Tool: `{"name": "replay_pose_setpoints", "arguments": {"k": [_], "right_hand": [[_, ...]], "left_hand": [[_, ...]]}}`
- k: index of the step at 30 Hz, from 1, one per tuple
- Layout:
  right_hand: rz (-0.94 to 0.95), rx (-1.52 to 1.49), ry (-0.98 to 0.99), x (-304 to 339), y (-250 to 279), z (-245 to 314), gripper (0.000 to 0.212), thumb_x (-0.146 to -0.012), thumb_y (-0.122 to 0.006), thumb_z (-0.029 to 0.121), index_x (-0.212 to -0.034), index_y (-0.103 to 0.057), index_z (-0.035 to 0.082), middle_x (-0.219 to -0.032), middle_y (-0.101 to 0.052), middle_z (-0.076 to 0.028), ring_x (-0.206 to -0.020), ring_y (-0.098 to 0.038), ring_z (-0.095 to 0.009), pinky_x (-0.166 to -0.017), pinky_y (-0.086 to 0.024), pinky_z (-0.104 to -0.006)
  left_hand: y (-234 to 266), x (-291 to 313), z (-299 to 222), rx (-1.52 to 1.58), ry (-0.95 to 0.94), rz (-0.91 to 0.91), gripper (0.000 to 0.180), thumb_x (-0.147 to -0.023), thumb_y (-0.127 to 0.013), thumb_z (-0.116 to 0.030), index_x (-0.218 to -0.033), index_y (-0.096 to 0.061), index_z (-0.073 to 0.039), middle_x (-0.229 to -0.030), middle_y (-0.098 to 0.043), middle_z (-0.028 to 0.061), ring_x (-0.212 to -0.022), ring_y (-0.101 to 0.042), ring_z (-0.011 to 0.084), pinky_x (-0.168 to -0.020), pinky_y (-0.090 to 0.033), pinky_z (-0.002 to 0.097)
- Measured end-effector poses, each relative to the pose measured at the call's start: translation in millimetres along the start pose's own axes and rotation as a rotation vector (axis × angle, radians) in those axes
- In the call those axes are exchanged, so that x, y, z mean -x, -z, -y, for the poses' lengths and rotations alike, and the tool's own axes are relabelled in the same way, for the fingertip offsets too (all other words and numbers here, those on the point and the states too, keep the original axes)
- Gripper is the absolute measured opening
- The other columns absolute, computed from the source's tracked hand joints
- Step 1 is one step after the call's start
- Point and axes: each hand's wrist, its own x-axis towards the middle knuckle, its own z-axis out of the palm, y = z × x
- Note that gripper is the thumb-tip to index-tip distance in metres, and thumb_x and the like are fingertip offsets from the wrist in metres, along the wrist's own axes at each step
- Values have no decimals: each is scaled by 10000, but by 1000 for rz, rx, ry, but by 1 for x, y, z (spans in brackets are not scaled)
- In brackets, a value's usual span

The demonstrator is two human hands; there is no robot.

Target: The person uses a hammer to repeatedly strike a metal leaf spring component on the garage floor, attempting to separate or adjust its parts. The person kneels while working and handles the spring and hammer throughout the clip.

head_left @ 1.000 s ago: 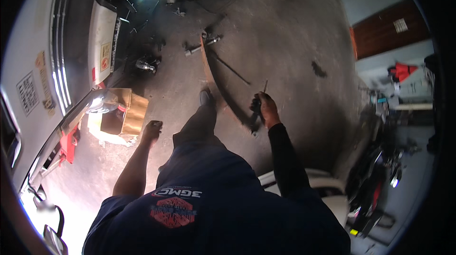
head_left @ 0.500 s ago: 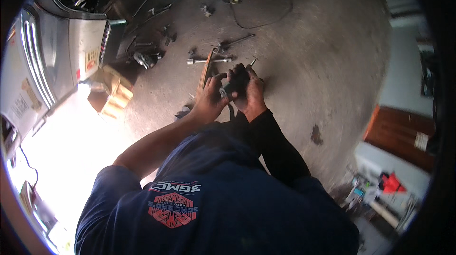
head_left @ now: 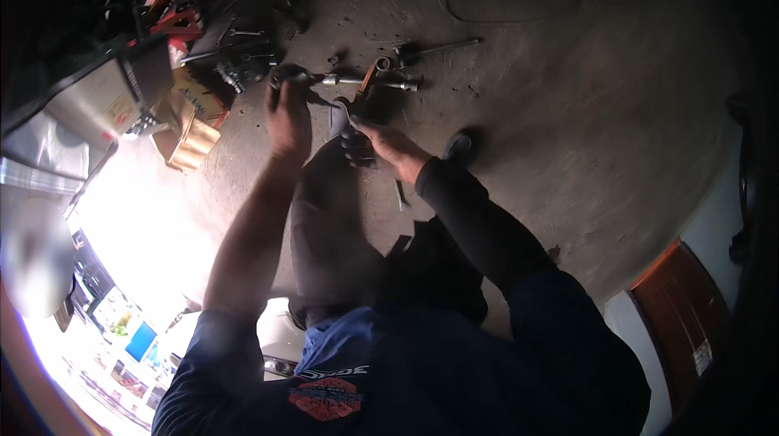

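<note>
My left hand is raised in front of me, its fingers closed on a dark, greasy-looking metal part. A thin dark piece runs from that part toward my right hand. My right hand is closed in front of my leg, with darkened fingers curled under and the thumb on top. A pale grey curved piece shows beside the thumb; whether the hand grips it is unclear. Just beyond the hands, a metal bar wrench lies on the floor, crossed by an orange-brown strip beside a metal ring.
Loose wrenches and a long-handled tool lie on the concrete floor. A torn cardboard box sits at left beside a vehicle's pale body panel. A red metal stand is behind it. A brown door stands far right.
My hands were together around a dark part and are now apart. The left moved forward and left with a dark part; the right shifted slightly left. The view has turned and darkened.
</note>
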Motion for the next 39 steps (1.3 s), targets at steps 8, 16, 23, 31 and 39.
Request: {"name": "replay_pose_setpoints", "arguments": {"k": [8, 16, 23, 31, 39], "right_hand": [[-563, 809, 71, -163, 256, 7, 546, -954, -647, 539, -843, -669, 5, -696, -654, -100, -705, -619, -228, -695, -475, -412], [-812, 1695, 422, -354, 369, 42, 589, -928, -673, 330, -1395, -551, -7, -1375, -595, -271, -1279, -563, -441, -1080, -462, -490], [-988, 2085, 463, -419, 413, 59, 524, -957, -548, 235, -1472, -541, 139, -1528, -494, -162, -1330, -530, -394, -1114, -415, -535], [-806, 2286, 504, -412, 428, 62, 509, -1003, -614, 361, -1436, -533, 106, -1455, -536, -172, -1287, -552, -400, -1072, -467, -499], [-846, 1722, 409, -356, 396, -2, 393, -1022, -591, 348, -1263, -585, 38, -1031, -682, -239, -936, -689, -419, -786, -561, -506]], "left_hand": [[-184, -102, 160, 699, 531, 313, 178, -964, -725, -207, -1015, -675, -44, -846, -607, 11, -765, -578, 112, -703, -473, 274], [-343, -121, 286, 531, 328, 675, 260, -1004, -684, -315, -1012, -680, -55, -828, -572, -10, -743, -535, 101, -694, -453, 282], [-411, -128, 334, 370, 72, 943, 278, -953, -711, -142, -1200, -671, -21, -845, -570, 44, -752, -564, 136, -708, -511, 314], [-425, -120, 333, 18, -849, 687, 285, -959, -630, -120, -1232, -697, -80, -1006, -673, 166, -944, -680, 362, -851, -586, 430], [-422, -122, 343, 544, 170, 926, 394, -996, -690, -421, -923, -712, -34, -692, -649, 73, -640, -618, 182, -676, -526, 360]]}}
